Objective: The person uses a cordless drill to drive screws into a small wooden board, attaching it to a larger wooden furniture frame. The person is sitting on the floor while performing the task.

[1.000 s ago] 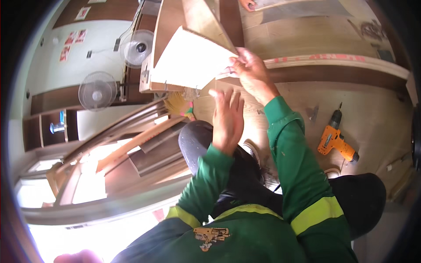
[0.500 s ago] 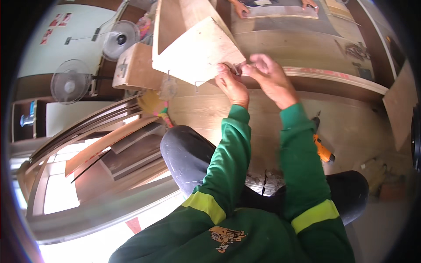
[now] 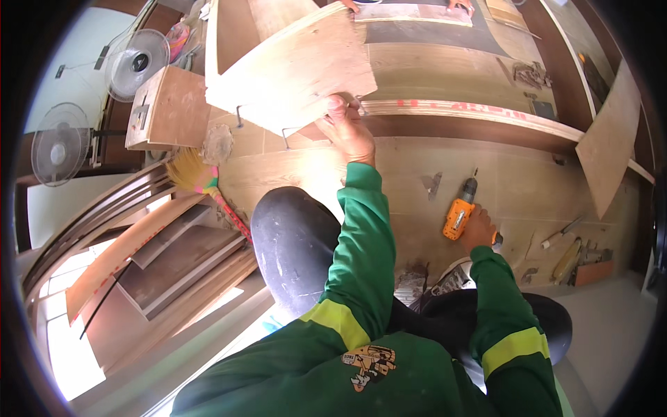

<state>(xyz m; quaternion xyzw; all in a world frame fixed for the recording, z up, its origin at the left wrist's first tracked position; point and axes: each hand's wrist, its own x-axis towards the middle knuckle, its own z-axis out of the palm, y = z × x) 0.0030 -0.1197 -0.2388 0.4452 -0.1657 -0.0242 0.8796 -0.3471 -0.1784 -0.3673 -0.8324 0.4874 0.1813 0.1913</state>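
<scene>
A pale plywood box stands tilted in front of me, its near panel facing me. My left hand is closed at that panel's lower right corner, thumb against the wood. Its other fingers are partly hidden, and a small dark metal piece shows beside the thumb. Thin bent metal pieces stick out from the panel's lower edge. Down by my right knee, my right hand is wrapped around the grip of an orange cordless drill, whose bit points away from me.
Another person's hand rests on a board at the far side. A long plywood edge crosses beyond the drill. Hand tools lie at right. At left are a broom, a small wooden box, fans and stacked boards.
My right hand has left the box corner, come down to the right and taken hold of the drill. My left hand stays at the corner. The view has shifted slightly.
</scene>
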